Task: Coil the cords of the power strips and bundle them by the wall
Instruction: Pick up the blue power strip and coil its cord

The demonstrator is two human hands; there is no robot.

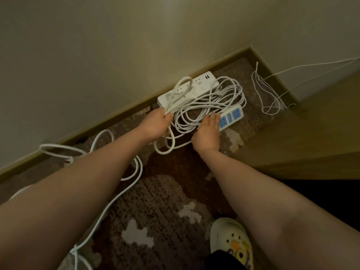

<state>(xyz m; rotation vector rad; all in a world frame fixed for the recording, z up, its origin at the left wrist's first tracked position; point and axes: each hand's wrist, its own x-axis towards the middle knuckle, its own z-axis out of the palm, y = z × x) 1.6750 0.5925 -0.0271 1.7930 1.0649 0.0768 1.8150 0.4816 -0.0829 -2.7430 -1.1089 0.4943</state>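
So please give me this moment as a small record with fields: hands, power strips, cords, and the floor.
left hand: left hand grips a bunch of loops of the thick white cord
right hand: right hand open, fingers resting on the blue-socket strip
white strip: white power strip lies along the baseboard
coiled cord: thin cord coil lies between the two strips
loose cord: uncoiled cord trails over the carpet

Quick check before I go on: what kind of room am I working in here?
Probably a carpeted indoor room, perhaps a bedroom or hotel room: patterned carpet, plain wall with a baseboard, and a wooden furniture panel in the corner. Power strips lie by the wall.
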